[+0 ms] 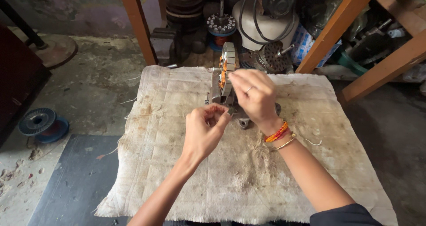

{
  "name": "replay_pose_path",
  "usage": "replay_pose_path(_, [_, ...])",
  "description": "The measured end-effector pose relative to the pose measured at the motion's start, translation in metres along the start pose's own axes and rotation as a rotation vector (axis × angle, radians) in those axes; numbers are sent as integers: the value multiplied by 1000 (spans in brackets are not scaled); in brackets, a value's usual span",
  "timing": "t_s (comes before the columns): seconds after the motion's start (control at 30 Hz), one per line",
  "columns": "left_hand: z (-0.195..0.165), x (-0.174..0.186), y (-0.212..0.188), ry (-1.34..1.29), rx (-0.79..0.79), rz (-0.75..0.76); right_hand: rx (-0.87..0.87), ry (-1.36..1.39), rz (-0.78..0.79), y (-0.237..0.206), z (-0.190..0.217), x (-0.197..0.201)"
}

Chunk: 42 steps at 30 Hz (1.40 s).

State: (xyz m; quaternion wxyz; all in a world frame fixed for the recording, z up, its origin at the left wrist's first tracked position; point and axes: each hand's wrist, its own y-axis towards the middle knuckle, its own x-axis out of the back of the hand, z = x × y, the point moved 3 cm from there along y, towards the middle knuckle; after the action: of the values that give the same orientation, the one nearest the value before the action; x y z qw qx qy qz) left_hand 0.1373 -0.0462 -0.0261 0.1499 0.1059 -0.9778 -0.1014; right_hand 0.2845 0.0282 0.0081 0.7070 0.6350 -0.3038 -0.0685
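From the head camera I see my right hand [255, 97] pinched on the upright motor stator [227, 70], which stands on edge on a grey metal stand [242, 117] at the far middle of the stained cloth [177, 164]. My left hand [205, 130] sits just below it, fingertips [217, 111] pinched together; what they grip I cannot tell. A blue wire spool [42, 124] lies on the floor well to the left.

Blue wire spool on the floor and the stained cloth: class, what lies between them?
In the head view, only bare dusty concrete floor separates the blue wire spool from the stained cloth.
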Motion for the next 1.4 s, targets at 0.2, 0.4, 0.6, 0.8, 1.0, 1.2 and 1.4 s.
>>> replay_pose_path(0.2, [-9, 1, 9, -20, -30, -2, -549, 287, 14, -21, -36, -10])
replay_pose_path(0.4, [-8, 7, 25, 5, -34, 28, -879, 792, -100, -41, -65, -42])
replay_pose_path(0.6, [-12, 21, 61, 69, -14, 7, -904, 891, -99, -50, -75, -48])
replay_pose_path(0.8, [-19, 36, 74, 99, -190, -60, -855, 763, -50, -46, -76, -46])
replay_pose_path(1.0, [-22, 39, 69, 80, -254, -88, -783, 676, 1, -43, -76, -43])
replay_pose_path(1.2, [-23, 36, 70, 80, -212, -51, -775, 636, -14, -41, -82, -45])
replay_pose_path(1.4, [-23, 27, 92, 22, -270, -106, -846, 671, -49, -39, -90, -51])
